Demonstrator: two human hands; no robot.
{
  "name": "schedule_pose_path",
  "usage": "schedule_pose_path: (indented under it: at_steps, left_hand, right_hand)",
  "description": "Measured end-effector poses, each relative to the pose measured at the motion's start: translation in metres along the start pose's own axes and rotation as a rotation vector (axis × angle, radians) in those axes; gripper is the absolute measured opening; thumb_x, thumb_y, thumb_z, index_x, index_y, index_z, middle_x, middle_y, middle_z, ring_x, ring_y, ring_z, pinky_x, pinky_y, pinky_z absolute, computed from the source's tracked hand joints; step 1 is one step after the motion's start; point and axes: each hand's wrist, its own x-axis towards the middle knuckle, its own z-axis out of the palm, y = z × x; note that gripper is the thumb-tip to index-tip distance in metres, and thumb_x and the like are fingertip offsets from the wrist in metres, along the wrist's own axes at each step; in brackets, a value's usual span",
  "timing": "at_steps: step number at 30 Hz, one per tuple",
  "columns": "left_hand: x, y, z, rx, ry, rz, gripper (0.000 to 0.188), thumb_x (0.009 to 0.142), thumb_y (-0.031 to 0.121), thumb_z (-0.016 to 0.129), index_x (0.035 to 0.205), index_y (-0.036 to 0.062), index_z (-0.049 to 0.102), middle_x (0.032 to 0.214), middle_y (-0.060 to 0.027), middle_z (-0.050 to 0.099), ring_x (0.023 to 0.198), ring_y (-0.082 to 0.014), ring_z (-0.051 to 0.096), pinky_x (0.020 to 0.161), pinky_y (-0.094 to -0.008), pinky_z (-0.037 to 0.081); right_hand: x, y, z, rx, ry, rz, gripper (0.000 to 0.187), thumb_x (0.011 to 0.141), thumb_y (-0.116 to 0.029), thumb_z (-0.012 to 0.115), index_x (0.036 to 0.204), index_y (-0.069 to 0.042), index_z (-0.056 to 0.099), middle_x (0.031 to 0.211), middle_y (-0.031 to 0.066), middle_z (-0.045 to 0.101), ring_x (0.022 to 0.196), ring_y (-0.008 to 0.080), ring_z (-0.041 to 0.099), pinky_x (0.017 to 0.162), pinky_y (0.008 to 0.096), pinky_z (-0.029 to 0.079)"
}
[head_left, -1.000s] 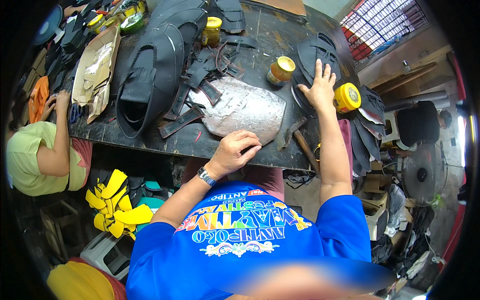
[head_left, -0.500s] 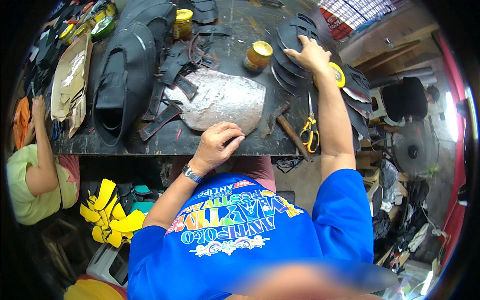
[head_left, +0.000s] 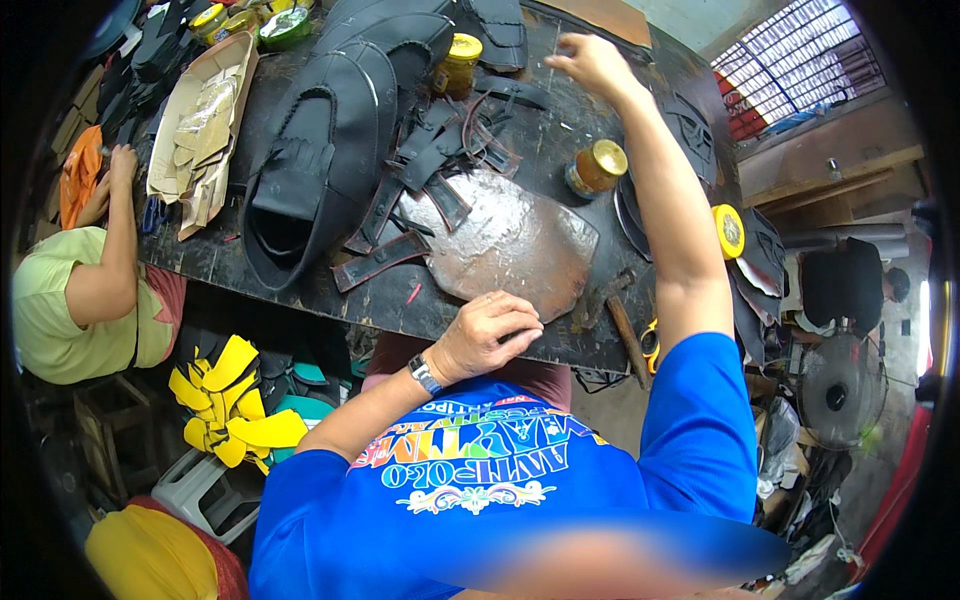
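Observation:
My left hand [head_left: 488, 335] rests at the table's near edge, by the lower edge of a worn, shiny slab [head_left: 520, 240]. Its fingers are curled in against the thumb; whatever they may hold is hidden. My right hand [head_left: 598, 68] is stretched over the far side of the table, index finger and thumb apart, with nothing seen between them. Black cut pieces [head_left: 690, 135] lie beside and partly behind my right forearm. Nearer the slab stands a yellow-lidded jar [head_left: 597, 168]. A hammer [head_left: 628, 335] and yellow-handled scissors [head_left: 651, 345] lie at the near right, the scissors mostly covered by my arm.
Large black shoe-shaped pieces [head_left: 320, 150] and dark straps [head_left: 385, 255] cover the left of the slab. Another jar [head_left: 460, 62] stands farther back. A cardboard tray [head_left: 205, 130] holds cut pieces. At far left sits another person [head_left: 85, 290]. Yellow pieces [head_left: 235, 400] lie below the table.
My right hand has left the black stack and moved farther out and to the left. The whole view has swung, so the table sits more to the right. My left hand stays by the slab.

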Motion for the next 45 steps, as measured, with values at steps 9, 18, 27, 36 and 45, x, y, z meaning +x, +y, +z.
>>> schedule_pose_path:
  at_steps: [9, 18, 27, 36, 45]
  left_hand:
    - [0.005, -0.001, -0.004, -0.038, -0.038, -0.038, 0.012, 0.08, 0.008, 0.079, 0.089, 0.0045, 0.072, 0.093, -0.0076, 0.069, 0.081, -0.0247, 0.067, 0.072, -0.0348, 0.052]
    - [0.009, -0.008, -0.005, -0.035, -0.092, -0.009, 0.017, 0.078, 0.012, 0.081, 0.093, 0.0072, 0.075, 0.097, -0.005, 0.072, 0.078, -0.0195, 0.066, 0.067, -0.0306, 0.052]
    - [0.009, -0.008, -0.008, -0.014, -0.119, -0.031, 0.017, 0.079, 0.014, 0.081, 0.094, 0.0084, 0.075, 0.097, -0.0042, 0.072, 0.078, -0.0191, 0.067, 0.067, -0.0301, 0.052]
    - [0.01, -0.007, -0.002, 0.016, -0.101, -0.001, 0.018, 0.076, 0.01, 0.081, 0.092, 0.0067, 0.074, 0.096, -0.006, 0.071, 0.077, -0.0215, 0.067, 0.067, -0.0324, 0.052]
    - [0.002, -0.001, -0.013, -0.159, 0.135, -0.192, 0.027, 0.08, 0.012, 0.08, 0.105, 0.0051, 0.074, 0.116, -0.0145, 0.067, 0.107, -0.0274, 0.065, 0.092, -0.0365, 0.053]
  right_hand:
    - [0.142, -0.037, 0.102, 0.149, 0.073, 0.043, 0.079, 0.09, -0.05, 0.067, 0.152, -0.009, 0.04, 0.154, 0.0215, 0.042, 0.143, 0.0346, 0.04, 0.116, 0.0466, 0.035]
    - [0.164, -0.051, 0.112, -0.074, 0.049, 0.12, 0.081, 0.08, -0.048, 0.078, 0.144, -0.011, 0.046, 0.148, 0.0185, 0.044, 0.14, 0.0371, 0.038, 0.111, 0.0634, 0.032]
    - [0.167, -0.048, 0.108, 0.074, 0.069, 0.318, 0.096, 0.077, -0.041, 0.08, 0.154, -0.013, 0.031, 0.157, 0.0186, 0.032, 0.143, 0.0435, 0.032, 0.112, 0.0612, 0.035]
    - [0.133, -0.063, 0.036, 0.114, 0.17, 0.299, 0.082, 0.073, -0.029, 0.079, 0.145, -0.014, 0.044, 0.155, 0.0203, 0.032, 0.143, 0.0482, 0.027, 0.109, 0.0582, 0.041]
    - [-0.033, -0.096, -0.163, 0.618, 0.056, 0.092, 0.064, 0.075, -0.035, 0.081, 0.129, -0.005, 0.062, 0.104, 0.0198, 0.069, 0.099, 0.031, 0.067, 0.088, 0.0385, 0.053]
